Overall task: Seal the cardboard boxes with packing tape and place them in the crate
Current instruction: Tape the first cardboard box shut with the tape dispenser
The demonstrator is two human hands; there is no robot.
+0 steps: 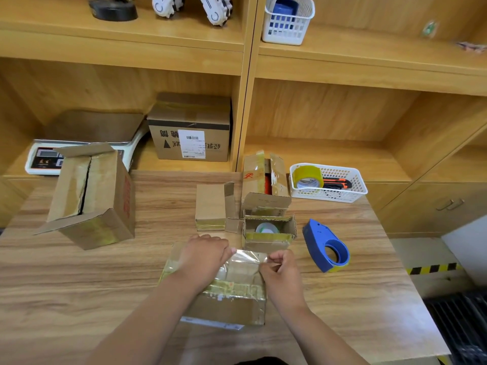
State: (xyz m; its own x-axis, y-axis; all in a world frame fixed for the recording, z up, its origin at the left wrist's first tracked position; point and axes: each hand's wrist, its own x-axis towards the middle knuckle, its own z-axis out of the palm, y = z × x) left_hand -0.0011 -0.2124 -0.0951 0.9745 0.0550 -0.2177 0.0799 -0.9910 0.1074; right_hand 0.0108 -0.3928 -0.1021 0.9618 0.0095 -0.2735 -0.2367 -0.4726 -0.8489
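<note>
Tape strip stretches left-to-right over the far edge of the cardboard box (directly beneath both hands); left hand and right hand each pinch one end.

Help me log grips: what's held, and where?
Right hand pinches one end of the clear packing-tape strip; left hand holds the other, over the brown cardboard box.

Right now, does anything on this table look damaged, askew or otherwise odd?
The large box at the left of the table sits tilted, its top seam split in a ragged dark gap. The box under the left hand wears wrinkled, yellowed old tape; the clear tape strip pinched by the right hand is crinkled.
</note>
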